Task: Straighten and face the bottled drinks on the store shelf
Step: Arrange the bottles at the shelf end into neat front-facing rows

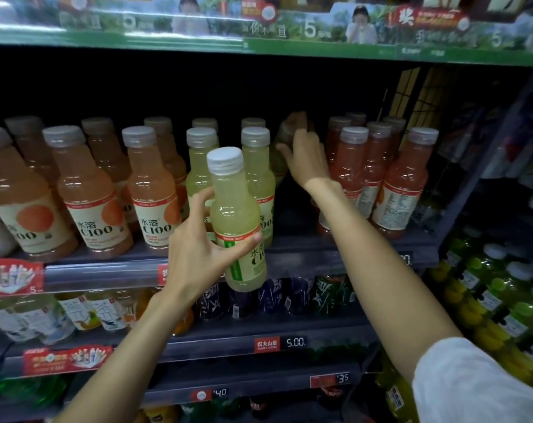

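A dark gap [298,209] lay open on the shelf [289,251] between the yellow-green bottles [256,172] and red bottles [350,169]; one tilted bottle [285,138] stood deep inside it.

Dark shelf [304,254]: orange bottles [91,193] left, pale-green bottles [257,178] middle, red bottles [396,184] right.

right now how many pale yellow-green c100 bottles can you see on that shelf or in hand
6: one held in the left hand, lemon bottle; four on the shelf behind it; one gripped by the right hand. More may be hidden.
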A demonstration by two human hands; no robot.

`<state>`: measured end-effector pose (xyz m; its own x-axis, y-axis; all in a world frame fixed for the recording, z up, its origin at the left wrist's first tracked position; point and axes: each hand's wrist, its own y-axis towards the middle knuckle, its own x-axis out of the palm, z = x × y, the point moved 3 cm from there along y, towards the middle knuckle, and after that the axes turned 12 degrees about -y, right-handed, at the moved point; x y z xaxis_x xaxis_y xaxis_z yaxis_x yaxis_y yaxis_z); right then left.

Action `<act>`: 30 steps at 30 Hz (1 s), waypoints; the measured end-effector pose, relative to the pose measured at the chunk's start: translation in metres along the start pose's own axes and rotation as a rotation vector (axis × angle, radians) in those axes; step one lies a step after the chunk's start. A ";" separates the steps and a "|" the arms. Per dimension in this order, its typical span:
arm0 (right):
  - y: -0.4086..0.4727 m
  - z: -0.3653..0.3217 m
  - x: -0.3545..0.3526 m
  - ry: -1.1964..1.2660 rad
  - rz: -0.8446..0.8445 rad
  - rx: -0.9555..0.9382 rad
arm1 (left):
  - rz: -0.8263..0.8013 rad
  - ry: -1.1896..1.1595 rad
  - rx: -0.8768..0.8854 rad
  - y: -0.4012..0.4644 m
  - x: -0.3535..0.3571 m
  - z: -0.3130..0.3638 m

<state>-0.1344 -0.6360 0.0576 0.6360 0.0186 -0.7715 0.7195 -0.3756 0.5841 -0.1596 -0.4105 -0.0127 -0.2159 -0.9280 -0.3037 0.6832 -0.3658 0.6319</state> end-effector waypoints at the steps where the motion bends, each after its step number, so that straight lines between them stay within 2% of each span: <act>1: -0.002 0.000 -0.003 -0.002 0.005 0.011 | 0.000 -0.009 0.001 0.000 0.001 0.001; 8: -0.008 0.001 -0.029 -0.206 0.009 0.039 | -0.019 -0.044 0.008 0.007 0.007 0.005; 19: 0.001 -0.004 -0.038 -0.118 -0.085 0.065 | -0.030 -0.066 -0.017 0.013 0.008 0.002; 30: -0.002 -0.006 -0.040 -0.220 -0.103 0.060 | -0.043 -0.065 -0.011 0.013 0.009 0.001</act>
<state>-0.1597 -0.6305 0.0885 0.4790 -0.1400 -0.8665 0.7555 -0.4369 0.4882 -0.1535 -0.4233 -0.0063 -0.2901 -0.9141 -0.2831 0.6801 -0.4051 0.6110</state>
